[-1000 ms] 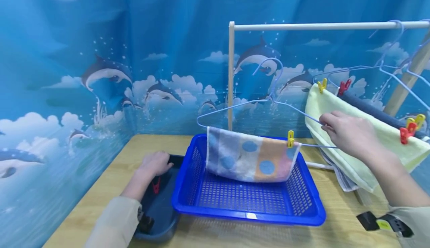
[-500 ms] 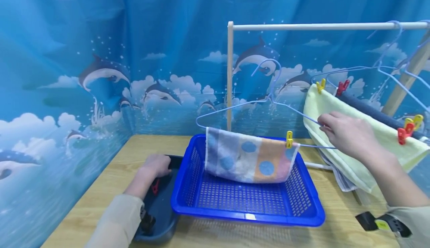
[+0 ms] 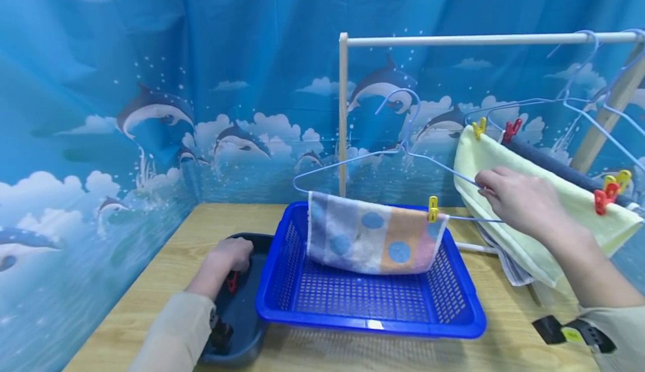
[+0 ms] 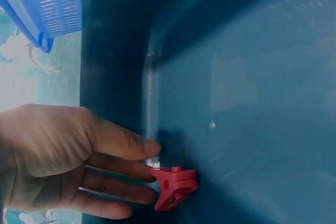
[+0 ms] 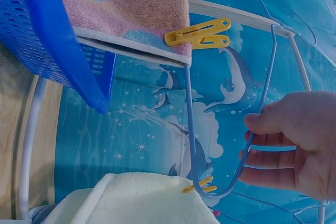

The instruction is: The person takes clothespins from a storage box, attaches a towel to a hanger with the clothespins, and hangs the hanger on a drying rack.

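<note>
My left hand (image 3: 229, 260) reaches down into a dark blue tub (image 3: 242, 310). In the left wrist view a red clothespin (image 4: 177, 186) lies against its fingertips, the thumb held apart and the fingers fairly straight. My right hand (image 3: 521, 201) grips the right end of a light blue wire hanger (image 3: 438, 162) between thumb and fingers. Over the hanger's bottom bar is draped a small towel (image 3: 370, 235) with coloured stripes and blue dots. One yellow clothespin (image 3: 433, 209) clips the towel's right side; its left side shows no clip.
Below the towel stands a blue perforated basket (image 3: 370, 327), right beside the tub. At the right, a rack with a white rail (image 3: 468, 40) bears more hangers. A pale yellow towel (image 3: 534, 170) hangs there by yellow and red clips, in front of a dark cloth (image 3: 546, 162).
My left hand has shifted slightly left and down inside the tub, closer over the red clothespin. My right hand keeps the hanger and towel almost still.
</note>
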{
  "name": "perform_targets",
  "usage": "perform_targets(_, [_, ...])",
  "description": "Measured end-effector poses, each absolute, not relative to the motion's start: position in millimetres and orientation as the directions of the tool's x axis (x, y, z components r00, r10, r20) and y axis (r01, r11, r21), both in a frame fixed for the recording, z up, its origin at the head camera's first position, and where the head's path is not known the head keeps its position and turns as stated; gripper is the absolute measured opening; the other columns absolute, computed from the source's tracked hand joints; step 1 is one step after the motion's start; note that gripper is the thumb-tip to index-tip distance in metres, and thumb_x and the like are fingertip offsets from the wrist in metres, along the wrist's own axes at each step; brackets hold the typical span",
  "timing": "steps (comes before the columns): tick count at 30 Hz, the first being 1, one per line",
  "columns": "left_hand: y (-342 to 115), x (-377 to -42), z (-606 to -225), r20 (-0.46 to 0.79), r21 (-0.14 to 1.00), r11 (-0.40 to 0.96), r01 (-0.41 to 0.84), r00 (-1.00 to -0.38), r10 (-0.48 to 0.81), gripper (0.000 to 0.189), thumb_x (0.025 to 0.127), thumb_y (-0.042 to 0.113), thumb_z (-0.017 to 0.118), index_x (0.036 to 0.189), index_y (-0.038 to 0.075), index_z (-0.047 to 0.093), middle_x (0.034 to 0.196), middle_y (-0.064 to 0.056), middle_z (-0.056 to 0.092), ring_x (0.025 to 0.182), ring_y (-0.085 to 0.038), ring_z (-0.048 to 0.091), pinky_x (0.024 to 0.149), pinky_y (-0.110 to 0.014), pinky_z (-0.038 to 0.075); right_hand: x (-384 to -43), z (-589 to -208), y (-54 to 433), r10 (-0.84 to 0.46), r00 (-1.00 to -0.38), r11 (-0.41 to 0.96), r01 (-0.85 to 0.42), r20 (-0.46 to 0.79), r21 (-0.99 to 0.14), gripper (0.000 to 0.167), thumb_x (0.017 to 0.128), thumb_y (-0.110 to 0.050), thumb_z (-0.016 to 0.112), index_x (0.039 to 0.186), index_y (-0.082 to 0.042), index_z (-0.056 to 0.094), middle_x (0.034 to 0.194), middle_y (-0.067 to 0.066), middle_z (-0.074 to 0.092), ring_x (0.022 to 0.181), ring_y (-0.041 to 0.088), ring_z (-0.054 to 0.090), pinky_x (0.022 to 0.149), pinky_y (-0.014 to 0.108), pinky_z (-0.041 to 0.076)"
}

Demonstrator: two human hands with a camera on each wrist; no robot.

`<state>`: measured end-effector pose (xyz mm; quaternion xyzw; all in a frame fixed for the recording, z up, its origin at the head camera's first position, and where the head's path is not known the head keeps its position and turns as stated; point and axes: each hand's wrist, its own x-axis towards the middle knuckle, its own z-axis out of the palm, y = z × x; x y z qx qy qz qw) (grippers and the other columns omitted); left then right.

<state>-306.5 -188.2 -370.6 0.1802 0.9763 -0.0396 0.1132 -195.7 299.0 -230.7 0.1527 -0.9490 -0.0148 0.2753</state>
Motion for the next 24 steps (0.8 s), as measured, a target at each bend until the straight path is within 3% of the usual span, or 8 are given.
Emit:
perform_targets(5, [-187.2,-307.6,-374.6,-0.223,-0.064,0.921,0.384,-0.905,0.362,0.009,0.077,-0.001,0.058,0.074,0.007,0.059,0.085,-0.010,0.064,0.078,-0.026,0.060,0.070,-0.043,0.048,-196.8,-230.5,300.5,-0.325,-0.776,0.943,-0.308,0.540,0.125,0.011,0.080,-0.004,0.066,0.088,-0.010,0.062,0.078,0.005,0.060,0.056,0.017,0.050,0.044,0.032,0.034])
perform_targets(12, [-188.5,-308.0,-377.1,-0.256,-0.028,0.936,0.350,-0.908,0.331,0.010,0.078,-0.002,0.055,0.073,0.006,0.057,0.081,-0.009,0.060,0.072,-0.022,0.054,0.069,-0.043,0.046,-197.4,-230.7,300.8,-0.330,-0.776,0.941,-0.313,0.537,0.127,0.010,0.080,-0.004,0.066,0.087,-0.011,0.061,0.077,0.004,0.059,0.057,0.016,0.049,0.044,0.032,0.034])
perform_targets(16, [-189.1,-306.9,-375.1,-0.254,-0.017,0.931,0.366,-0.902,0.350,0.011,0.078,-0.003,0.053,0.073,0.006,0.057,0.084,-0.010,0.062,0.076,-0.024,0.058,0.070,-0.043,0.047,-197.5,-231.4,300.6,-0.329,-0.782,0.942,-0.309,0.530,0.128,0.010,0.080,-0.005,0.066,0.086,-0.011,0.060,0.076,0.003,0.058,0.056,0.016,0.048,0.044,0.031,0.033])
perform_targets(24, [-182.7,-300.1,-361.6,-0.193,0.040,0.906,0.421,-0.886,0.421,0.020,0.077,-0.004,0.053,0.064,0.011,0.055,0.060,0.000,0.052,0.056,-0.015,0.046,0.056,-0.034,0.043,-197.1,-232.7,300.1,-0.317,-0.793,0.947,-0.296,0.520,0.126,0.011,0.080,-0.005,0.066,0.090,-0.010,0.062,0.079,0.006,0.060,0.057,0.017,0.050,0.044,0.031,0.035])
